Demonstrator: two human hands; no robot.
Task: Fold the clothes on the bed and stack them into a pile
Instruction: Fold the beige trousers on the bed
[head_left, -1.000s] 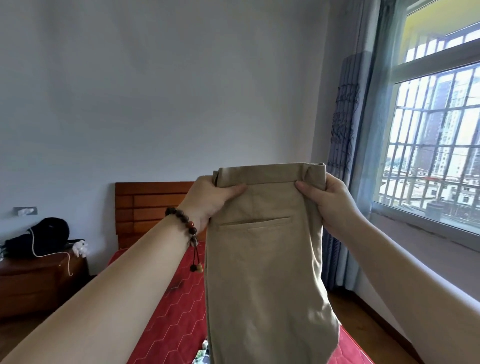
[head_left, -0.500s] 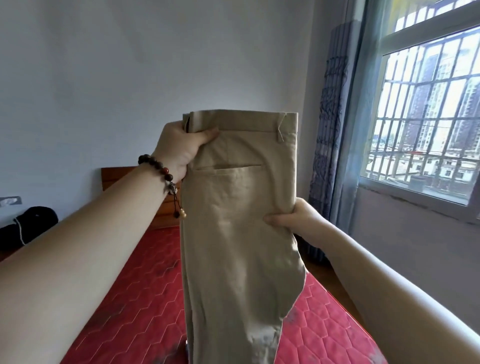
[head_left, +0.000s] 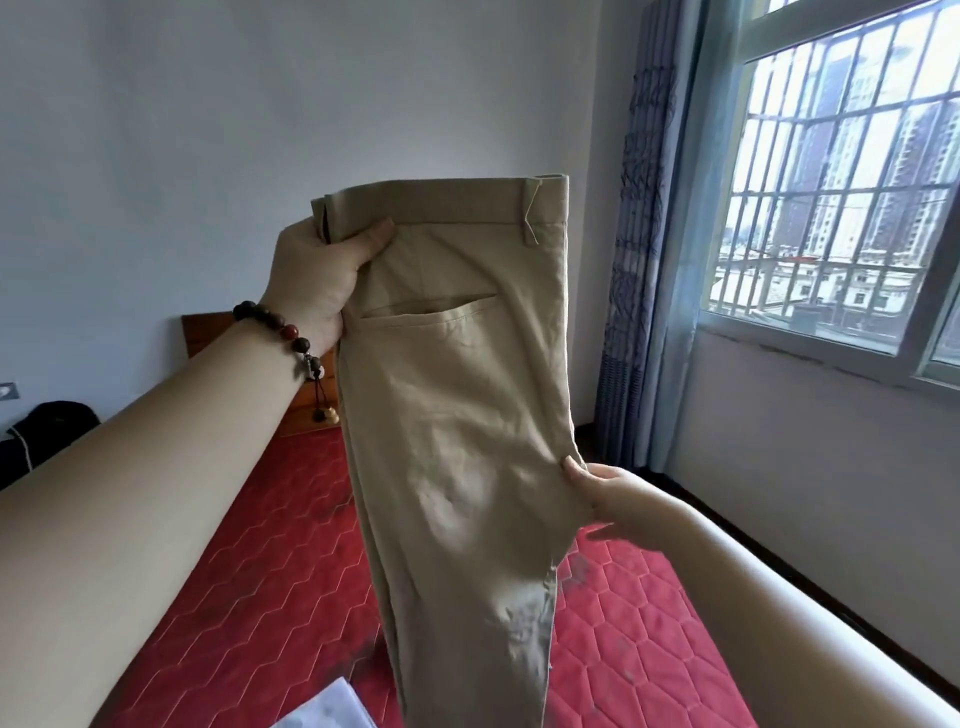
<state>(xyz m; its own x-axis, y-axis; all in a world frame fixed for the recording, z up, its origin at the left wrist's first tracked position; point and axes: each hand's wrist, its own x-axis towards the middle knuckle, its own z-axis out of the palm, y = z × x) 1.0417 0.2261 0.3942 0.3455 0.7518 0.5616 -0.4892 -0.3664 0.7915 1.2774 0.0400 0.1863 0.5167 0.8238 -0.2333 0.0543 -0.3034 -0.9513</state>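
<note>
Khaki trousers (head_left: 457, 415), folded lengthwise leg on leg, hang in the air over the bed with the back pocket facing me. My left hand (head_left: 317, 280), with a bead bracelet on the wrist, grips the left end of the waistband. My right hand (head_left: 608, 493) pinches the right edge of the trousers at the crotch seam, lower down. The legs drop out of view at the bottom. A corner of a pale garment (head_left: 332, 709) lies on the bed at the bottom edge.
The bed has a red quilted mattress (head_left: 270, 582) and a wooden headboard (head_left: 208, 332) against the white wall. A dark bag (head_left: 47, 431) sits at the left. Blue curtains (head_left: 644, 260) and a barred window (head_left: 841, 197) are on the right.
My right hand left the waistband and slid down the right edge to the crotch seam. My left hand kept the waistband and lifted the trousers higher; the view dropped toward the bed.
</note>
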